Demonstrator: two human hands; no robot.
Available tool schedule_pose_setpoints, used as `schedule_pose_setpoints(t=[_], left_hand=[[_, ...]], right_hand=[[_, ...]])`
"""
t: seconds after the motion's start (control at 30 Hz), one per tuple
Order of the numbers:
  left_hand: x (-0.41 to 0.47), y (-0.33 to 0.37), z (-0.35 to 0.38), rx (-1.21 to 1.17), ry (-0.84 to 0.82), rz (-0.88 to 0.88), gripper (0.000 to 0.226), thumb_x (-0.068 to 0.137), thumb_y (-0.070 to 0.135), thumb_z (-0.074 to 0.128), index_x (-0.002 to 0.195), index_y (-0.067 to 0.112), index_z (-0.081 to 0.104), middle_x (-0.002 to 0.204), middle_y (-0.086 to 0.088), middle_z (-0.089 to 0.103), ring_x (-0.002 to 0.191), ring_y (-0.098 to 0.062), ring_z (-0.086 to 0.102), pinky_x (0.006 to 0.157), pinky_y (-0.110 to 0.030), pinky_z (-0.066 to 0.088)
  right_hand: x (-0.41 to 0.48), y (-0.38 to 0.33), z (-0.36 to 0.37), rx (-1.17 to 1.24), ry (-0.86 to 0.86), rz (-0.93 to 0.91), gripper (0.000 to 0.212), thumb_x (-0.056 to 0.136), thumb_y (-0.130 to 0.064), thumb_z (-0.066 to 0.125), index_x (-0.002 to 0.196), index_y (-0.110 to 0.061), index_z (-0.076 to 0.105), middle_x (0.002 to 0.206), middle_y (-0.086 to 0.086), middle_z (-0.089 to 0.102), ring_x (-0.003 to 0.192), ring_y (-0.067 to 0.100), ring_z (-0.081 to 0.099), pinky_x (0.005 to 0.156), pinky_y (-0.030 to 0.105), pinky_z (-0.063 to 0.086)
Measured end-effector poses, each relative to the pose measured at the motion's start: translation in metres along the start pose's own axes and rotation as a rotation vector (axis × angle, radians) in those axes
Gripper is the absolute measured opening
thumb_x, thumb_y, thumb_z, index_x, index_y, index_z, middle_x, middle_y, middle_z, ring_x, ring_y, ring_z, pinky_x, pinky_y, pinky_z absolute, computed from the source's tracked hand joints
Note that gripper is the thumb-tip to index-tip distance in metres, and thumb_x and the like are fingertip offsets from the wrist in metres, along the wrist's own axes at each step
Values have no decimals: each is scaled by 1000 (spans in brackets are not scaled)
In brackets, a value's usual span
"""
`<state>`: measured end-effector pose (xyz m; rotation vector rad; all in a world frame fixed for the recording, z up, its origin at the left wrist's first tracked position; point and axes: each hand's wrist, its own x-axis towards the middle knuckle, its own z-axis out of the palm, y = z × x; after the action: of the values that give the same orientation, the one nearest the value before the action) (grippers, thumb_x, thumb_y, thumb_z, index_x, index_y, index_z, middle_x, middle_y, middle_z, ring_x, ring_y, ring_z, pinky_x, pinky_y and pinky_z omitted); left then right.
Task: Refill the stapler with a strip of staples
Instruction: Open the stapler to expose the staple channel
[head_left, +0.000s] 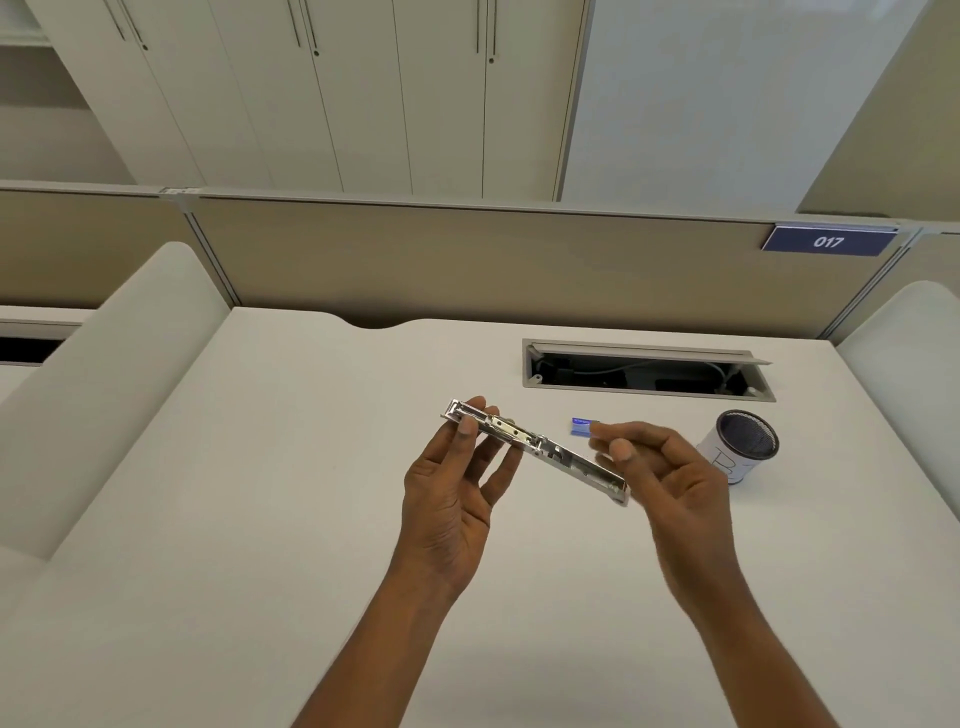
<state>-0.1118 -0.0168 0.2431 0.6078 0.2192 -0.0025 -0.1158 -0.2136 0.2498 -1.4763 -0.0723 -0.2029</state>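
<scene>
A silver metal stapler (535, 447), swung fully open into one long bar, is held above the white desk (260, 519). My left hand (452, 499) grips its far left end between thumb and fingers. My right hand (670, 483) pinches the other end near thumb and forefinger. A small blue staple box (583, 426) lies on the desk just behind the stapler, close to my right fingertips. No loose strip of staples shows in either hand.
A white cup with a dark mesh inside (743, 447) stands right of my right hand. An open cable hatch (644, 369) is set into the desk behind. Beige partitions enclose the desk, one bearing a blue "017" sign (828, 241).
</scene>
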Motion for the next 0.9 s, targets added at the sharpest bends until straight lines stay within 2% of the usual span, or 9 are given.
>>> schedule_pose_setpoints(t=[0.1,0.2,0.3,0.5,0.6,0.73,0.9], left_hand=[[-1,2,2,57,-27,-14,23,82,20,72,102,16,85,108,-6,81,102,-20,77,76,-34,64],[-3,1,4,99,-46,-41,25,82,22,74,104,16,84,108,-6,80,103,-20,77,76,-34,64],[-4,1,5,130,-79,-53,25,87,25,71,108,17,82,114,-6,79,108,-21,75,78,-33,63],[-3,6,0,170,-92,-55,24,93,27,67,111,20,81,118,-5,78,113,-21,74,80,-32,62],[-2,9,-4,171,-89,-59,24,93,27,68,112,20,81,115,-3,79,110,-19,75,78,-31,62],[-3,10,-7,175,-102,-57,24,94,28,67,113,21,81,116,-3,79,114,-21,73,79,-31,62],[-3,10,-7,199,-97,-54,24,94,31,68,111,22,81,116,-3,79,116,-23,72,79,-34,62]], right_hand=[[16,-16,3,-249,-46,-167,10,93,-21,73,101,-22,78,104,-4,80,101,19,75,94,36,59],[27,-37,22,-373,-179,-299,11,91,-20,74,101,-20,79,96,-8,78,91,16,76,84,27,61],[32,-50,42,-504,-312,-393,15,92,-13,74,105,-16,79,98,-7,76,88,13,74,80,22,59],[30,-51,59,-673,-397,-425,17,93,-15,73,108,-19,81,97,-3,72,90,11,69,78,29,58],[29,-49,64,-719,-392,-438,17,92,-16,74,108,-19,81,96,-4,72,88,9,67,76,27,56],[27,-48,67,-702,-380,-397,18,91,-15,76,108,-18,81,94,-6,71,85,8,66,76,20,55],[25,-46,68,-670,-369,-351,18,90,-15,76,107,-18,81,93,-5,71,87,9,67,77,25,58]])
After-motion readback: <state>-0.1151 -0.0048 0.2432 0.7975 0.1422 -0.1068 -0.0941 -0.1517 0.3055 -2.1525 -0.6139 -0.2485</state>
